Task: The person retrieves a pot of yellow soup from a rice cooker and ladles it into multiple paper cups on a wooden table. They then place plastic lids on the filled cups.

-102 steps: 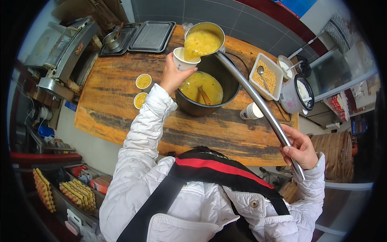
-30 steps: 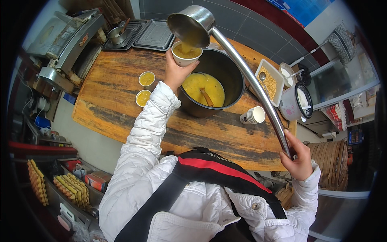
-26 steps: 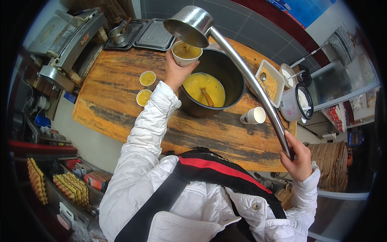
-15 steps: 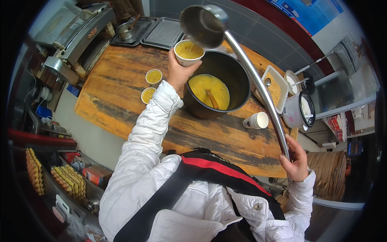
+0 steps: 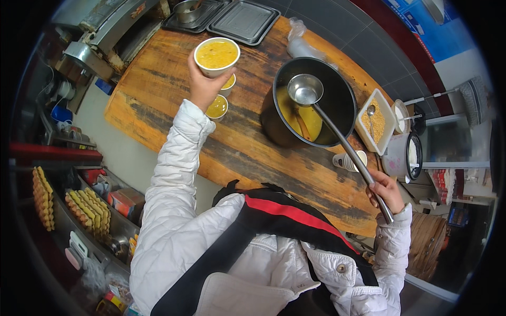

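My left hand (image 5: 205, 84) is closed around a white paper cup (image 5: 216, 54) full of yellow porridge, held up above the left part of the table. Just beyond my wrist stand two more filled cups, the nearer cup (image 5: 216, 108) partly covered by my sleeve. My right hand (image 5: 387, 190) grips the long handle of a metal ladle (image 5: 305, 89). Its bowl, with no porridge to be seen in it, hangs over the big dark pot (image 5: 274, 113). Yellow porridge (image 5: 318, 120) lies in the pot, with a wooden spoon (image 5: 303, 126) sticking out of it.
A stack of white paper cups (image 5: 348, 161) lies sideways right of the pot. Beyond it sit a white bin (image 5: 390, 118) of yellow grains and a lidded bucket (image 5: 396, 157). Metal trays (image 5: 244, 22) and a plastic bag (image 5: 301, 45) lie at the wooden table's far edge (image 5: 282, 23).
The ladle, tipped over the cup before, has moved right and down over the pot, its bowl now facing up. My left hand has carried the filled cup left, away from the pot.
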Motion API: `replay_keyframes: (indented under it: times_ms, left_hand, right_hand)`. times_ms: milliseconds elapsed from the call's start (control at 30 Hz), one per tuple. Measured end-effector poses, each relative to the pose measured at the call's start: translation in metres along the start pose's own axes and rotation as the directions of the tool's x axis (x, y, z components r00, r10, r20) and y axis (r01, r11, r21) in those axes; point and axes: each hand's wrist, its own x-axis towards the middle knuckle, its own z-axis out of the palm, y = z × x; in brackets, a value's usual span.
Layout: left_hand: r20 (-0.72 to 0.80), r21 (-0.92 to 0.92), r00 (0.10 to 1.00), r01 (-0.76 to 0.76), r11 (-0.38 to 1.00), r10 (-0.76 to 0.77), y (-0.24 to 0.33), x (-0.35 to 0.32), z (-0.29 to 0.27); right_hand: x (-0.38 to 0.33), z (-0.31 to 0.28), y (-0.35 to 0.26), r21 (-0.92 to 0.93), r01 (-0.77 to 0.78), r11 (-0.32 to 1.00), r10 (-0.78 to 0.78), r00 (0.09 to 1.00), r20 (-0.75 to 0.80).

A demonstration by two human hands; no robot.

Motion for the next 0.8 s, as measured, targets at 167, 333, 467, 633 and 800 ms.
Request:
replay_keyframes:
  times_ms: [167, 333, 467, 633, 800]
  left_hand:
    - [-0.104, 0.187, 0.994, -0.023, 0.982, 0.043, -0.046, -0.001, -0.050]
    - [-0.244, 0.157, 0.963, 0.156, 0.975, -0.115, -0.101, -0.009, -0.077]
    - [-0.296, 0.232, 0.951, 0.160, 0.960, -0.087, -0.146, -0.015, -0.086]
    - [-0.311, 0.114, 0.944, 0.154, 0.981, -0.112, -0.201, -0.021, -0.085]
    - [-0.288, 0.216, 0.952, 0.167, 0.962, -0.101, -0.233, -0.025, -0.085]
  right_hand:
    - [0.045, 0.008, -0.013, -0.091, -0.066, 0.994, 0.068, 0.997, 0.024]
    - [0.074, 0.011, -0.023, -0.172, -0.179, 0.969, 0.188, 0.981, 0.038]
    - [0.086, 0.013, -0.031, -0.251, -0.225, 0.941, 0.258, 0.960, 0.108]
    - [0.101, -0.007, -0.027, -0.163, -0.339, 0.927, 0.360, 0.924, 0.129]
    - [0.140, -0.088, 0.026, -0.354, -0.438, 0.826, 0.280, 0.865, -0.417]
